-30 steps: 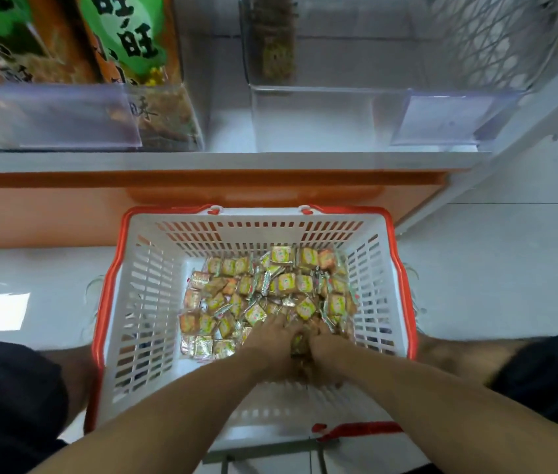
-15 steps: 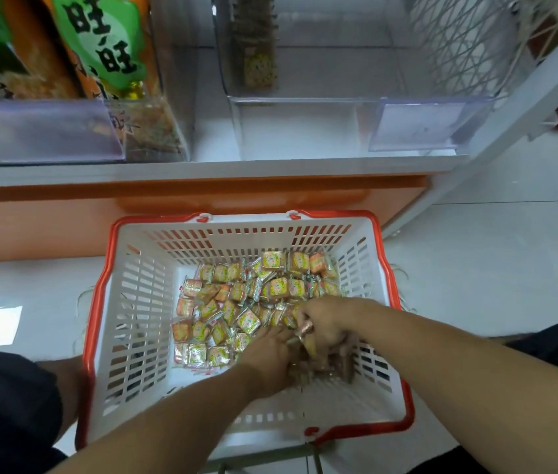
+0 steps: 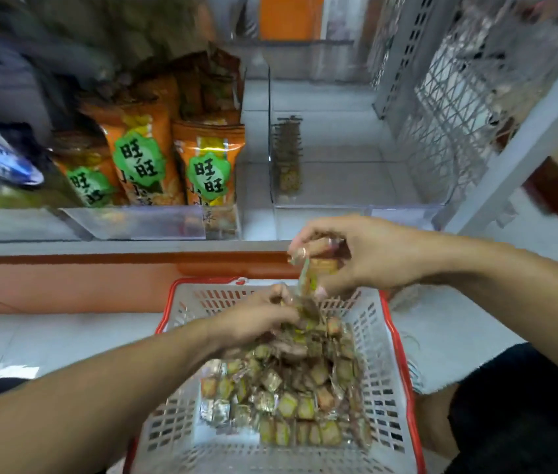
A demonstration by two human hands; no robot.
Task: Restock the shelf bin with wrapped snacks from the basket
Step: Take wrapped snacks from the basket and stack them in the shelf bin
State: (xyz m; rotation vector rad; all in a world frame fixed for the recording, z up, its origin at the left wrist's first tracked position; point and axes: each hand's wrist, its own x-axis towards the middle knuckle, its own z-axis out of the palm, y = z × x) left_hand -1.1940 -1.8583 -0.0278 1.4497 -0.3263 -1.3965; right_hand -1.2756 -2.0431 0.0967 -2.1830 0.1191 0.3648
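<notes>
A white basket (image 3: 385, 371) with a red rim sits on the pale floor in front of a low shelf, and a heap of small wrapped snacks (image 3: 287, 401) in shiny green, yellow and orange wrappers lies in its bottom, mostly toward the far and right side. The right hand (image 3: 356, 254) is raised above the basket's far rim, level with the orange front edge of the shelf, its fingers and thumb curled round a small bunch of snacks (image 3: 315, 268), one wrapper hanging down from the pinch. The left hand (image 3: 257, 319) is lower, over the far part of the heap, with its fingers bent down into the snacks; blur makes it hard to tell exactly how many it grips, but the fingers close on wrappers just beneath the right hand's bunch. Straight beyond the right hand stands a clear plastic shelf bin (image 3: 339, 179), its floor bare and white, with only a thin row of snacks (image 3: 287, 159) pressed against its left wall. To the left of the bin, behind a clear front panel, stand orange snack bags (image 3: 209, 165) with green labels bearing black characters. A white lattice panel (image 3: 448, 107) closes off the shelf on the right. Both forearms reach in from the bottom corners, and dark clothing shows at either lower edge.
</notes>
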